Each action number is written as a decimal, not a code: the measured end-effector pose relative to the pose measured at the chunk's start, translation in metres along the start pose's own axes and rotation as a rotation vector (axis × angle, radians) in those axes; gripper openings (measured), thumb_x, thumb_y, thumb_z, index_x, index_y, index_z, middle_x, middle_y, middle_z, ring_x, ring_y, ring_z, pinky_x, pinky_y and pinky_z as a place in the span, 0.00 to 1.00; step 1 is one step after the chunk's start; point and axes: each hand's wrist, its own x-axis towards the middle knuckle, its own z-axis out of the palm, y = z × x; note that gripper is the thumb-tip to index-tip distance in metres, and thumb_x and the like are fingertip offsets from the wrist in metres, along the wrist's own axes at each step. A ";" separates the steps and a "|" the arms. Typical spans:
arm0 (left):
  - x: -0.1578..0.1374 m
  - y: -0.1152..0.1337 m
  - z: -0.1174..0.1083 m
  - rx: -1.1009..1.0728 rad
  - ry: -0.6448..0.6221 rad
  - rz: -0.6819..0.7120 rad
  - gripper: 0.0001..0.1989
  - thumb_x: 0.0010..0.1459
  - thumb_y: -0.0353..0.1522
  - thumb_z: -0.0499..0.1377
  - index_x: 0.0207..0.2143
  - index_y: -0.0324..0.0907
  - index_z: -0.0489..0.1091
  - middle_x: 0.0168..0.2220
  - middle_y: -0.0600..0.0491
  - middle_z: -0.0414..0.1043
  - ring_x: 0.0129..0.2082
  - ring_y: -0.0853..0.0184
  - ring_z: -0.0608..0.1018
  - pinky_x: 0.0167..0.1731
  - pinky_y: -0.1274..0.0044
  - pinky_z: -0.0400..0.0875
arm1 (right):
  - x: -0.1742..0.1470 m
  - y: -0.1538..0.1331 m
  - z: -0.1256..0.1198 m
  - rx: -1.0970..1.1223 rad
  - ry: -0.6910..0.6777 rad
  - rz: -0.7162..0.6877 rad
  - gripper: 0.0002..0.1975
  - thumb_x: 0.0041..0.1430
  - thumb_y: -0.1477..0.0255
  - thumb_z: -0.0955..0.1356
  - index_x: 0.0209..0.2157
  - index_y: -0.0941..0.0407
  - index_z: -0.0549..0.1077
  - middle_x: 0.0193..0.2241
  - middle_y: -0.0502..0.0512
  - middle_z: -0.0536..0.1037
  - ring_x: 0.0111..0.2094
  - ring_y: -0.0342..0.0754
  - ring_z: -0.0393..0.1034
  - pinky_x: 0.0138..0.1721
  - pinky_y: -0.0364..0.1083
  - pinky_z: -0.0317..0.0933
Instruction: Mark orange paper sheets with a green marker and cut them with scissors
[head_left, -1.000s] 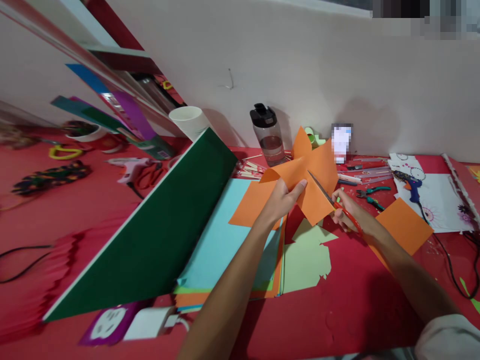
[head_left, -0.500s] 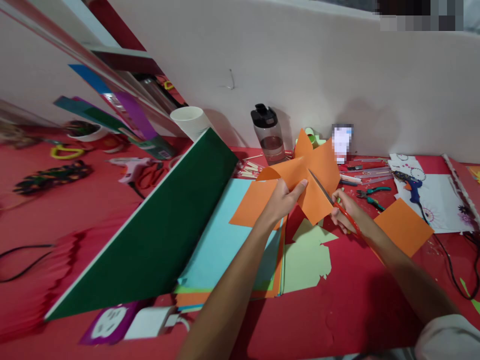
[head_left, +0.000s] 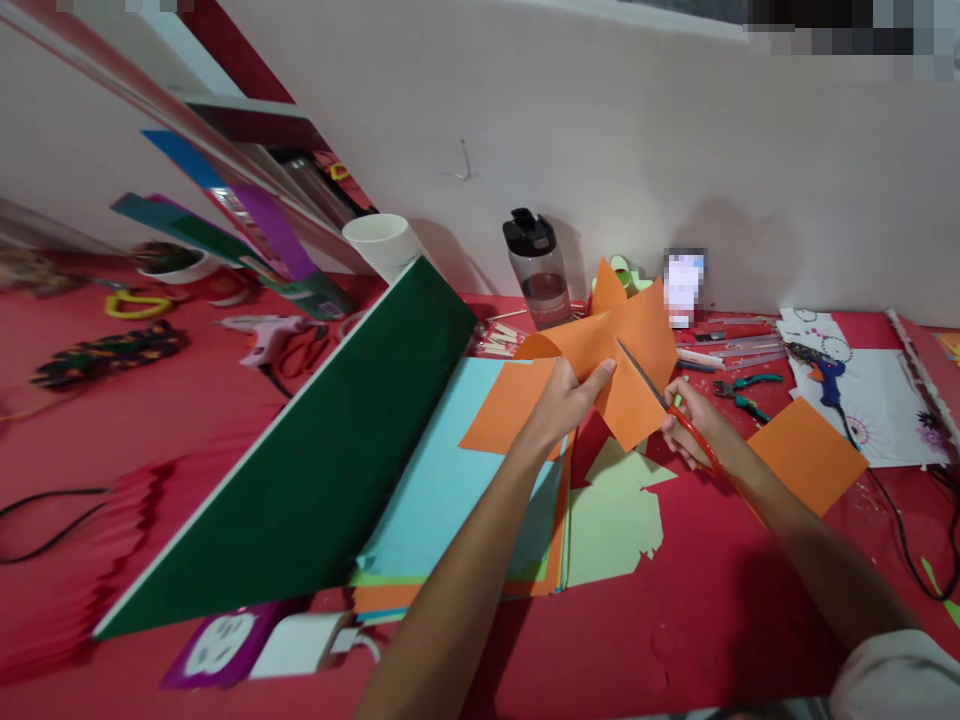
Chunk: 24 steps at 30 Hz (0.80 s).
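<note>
The left hand (head_left: 566,400) is closed on a folded sheet of bright orange paper (head_left: 630,410), its thumb flat on top and the other fingers mostly hidden; the right hand (head_left: 686,415) has its fingers curled around the red handles of a pair of metal-bladed scissors (head_left: 691,430), a blade lying along the sheet; how far the blades are apart I cannot tell. The orange sheet is held up over the red table (head_left: 570,660), between its middle and the back edge by the wall.

Beneath the left forearm is a stack of coloured paper topped by a turquoise sheet (head_left: 431,480), a dark green board (head_left: 307,470) slanting up along its left side; just right of the stack lie pale green paper offcuts (head_left: 611,530); toward the table's right edge are a flat orange paper square (head_left: 810,455) and a blue glue gun (head_left: 829,378); a clear bottle with a black lid (head_left: 541,285) stands at the back edge.
</note>
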 end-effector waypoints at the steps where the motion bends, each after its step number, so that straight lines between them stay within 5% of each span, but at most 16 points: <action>1: 0.000 0.000 0.000 -0.004 0.002 -0.004 0.25 0.62 0.50 0.65 0.51 0.40 0.72 0.52 0.43 0.81 0.55 0.51 0.81 0.55 0.64 0.76 | 0.000 0.000 0.000 -0.011 0.004 0.002 0.21 0.64 0.55 0.70 0.40 0.48 0.54 0.20 0.35 0.71 0.10 0.39 0.56 0.10 0.37 0.54; 14: -0.006 0.008 0.008 0.005 -0.095 -0.047 0.25 0.62 0.52 0.65 0.46 0.41 0.74 0.42 0.47 0.82 0.46 0.52 0.83 0.48 0.65 0.79 | -0.001 -0.003 -0.001 -0.077 -0.011 -0.053 0.37 0.54 0.31 0.67 0.41 0.49 0.54 0.22 0.39 0.67 0.15 0.40 0.60 0.16 0.41 0.61; 24: -0.007 0.006 0.010 -0.019 -0.095 -0.060 0.24 0.61 0.54 0.65 0.43 0.42 0.73 0.43 0.46 0.82 0.46 0.52 0.83 0.48 0.64 0.80 | -0.002 -0.006 0.002 -0.068 0.032 -0.026 0.36 0.55 0.34 0.68 0.41 0.49 0.55 0.21 0.37 0.65 0.13 0.40 0.60 0.14 0.40 0.59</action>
